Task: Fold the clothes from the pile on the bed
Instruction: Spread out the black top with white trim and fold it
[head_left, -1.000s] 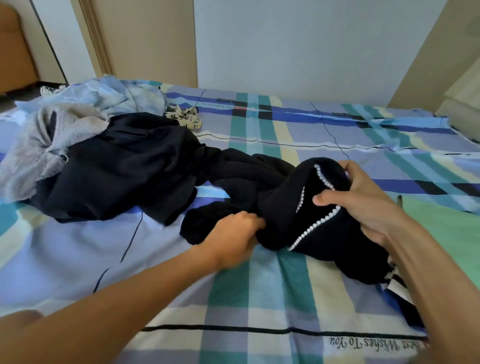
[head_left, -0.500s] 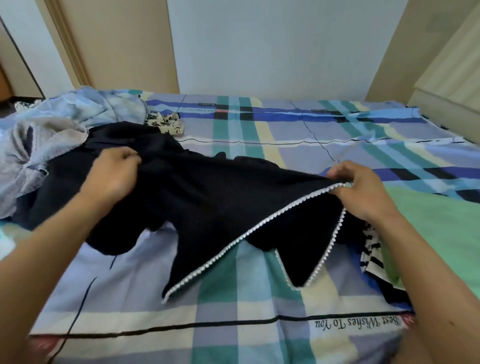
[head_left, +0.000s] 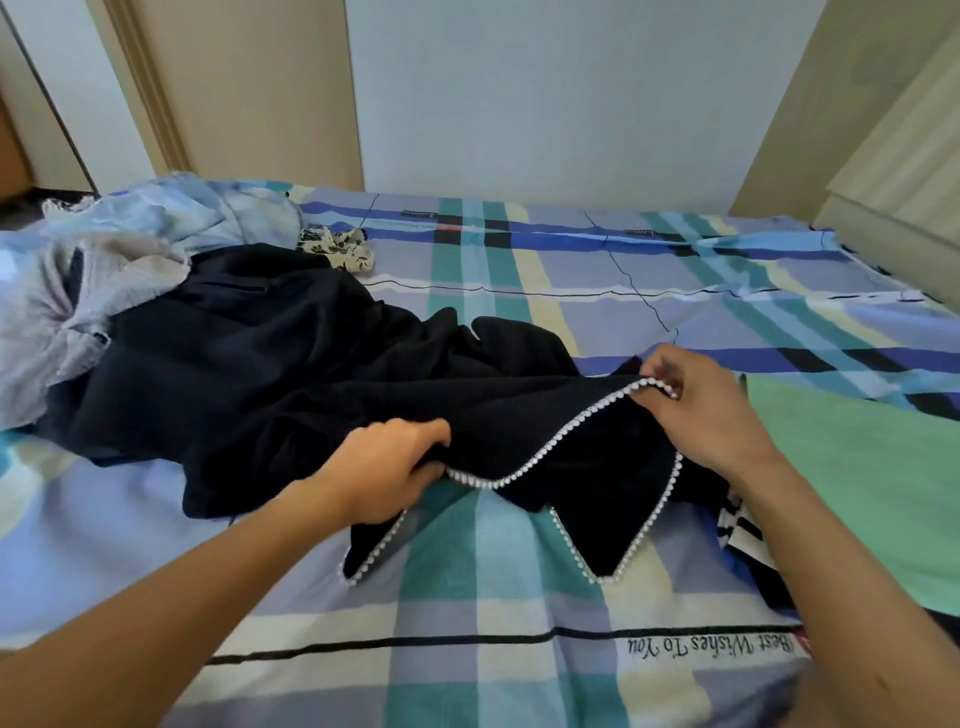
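Your left hand (head_left: 382, 470) and right hand (head_left: 698, 410) both pinch the pearl-trimmed edge of the black garment (head_left: 322, 384) in curled fingers; it sprawls crumpled across the plaid bed (head_left: 467, 613).

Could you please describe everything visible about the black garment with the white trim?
The black garment is a soft, matte cloth edged with white beaded trim along pointed hems. It lies crumpled and partly spread on the plaid bed sheet, not yet folded. The left hand grips its trimmed edge; the right hand pinches the trim at a raised corner.
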